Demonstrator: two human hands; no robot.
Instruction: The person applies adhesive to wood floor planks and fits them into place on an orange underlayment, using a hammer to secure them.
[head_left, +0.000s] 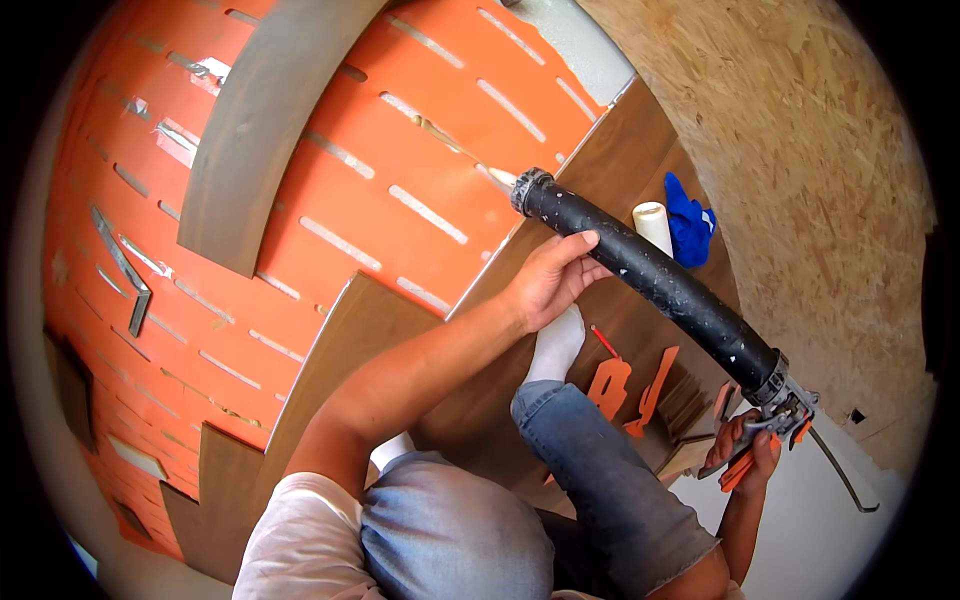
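A long black caulking gun [650, 270] slants across the right half of the head view, its pale nozzle tip [497, 177] pointing up and left at the orange slotted underlay [370, 110]. By the tip, a tan bead of adhesive [440, 133] runs along one line of slots. My left hand [560, 278] supports the front part of the barrel, thumb on its side and fingers partly hidden beneath it. At the rear end, my right hand [745, 450] is wrapped around the handle and trigger; orange shows between its fingers.
A loose brown plank [265, 130] lies on the underlay, with a metal pull bar [122, 268] left of it. Laid planks [640, 140] border the underlay. Near the chipboard [790, 130] are a white cylinder [652, 228] and blue cloth [687, 220]. Orange offcuts [607, 388] lie beside my leg.
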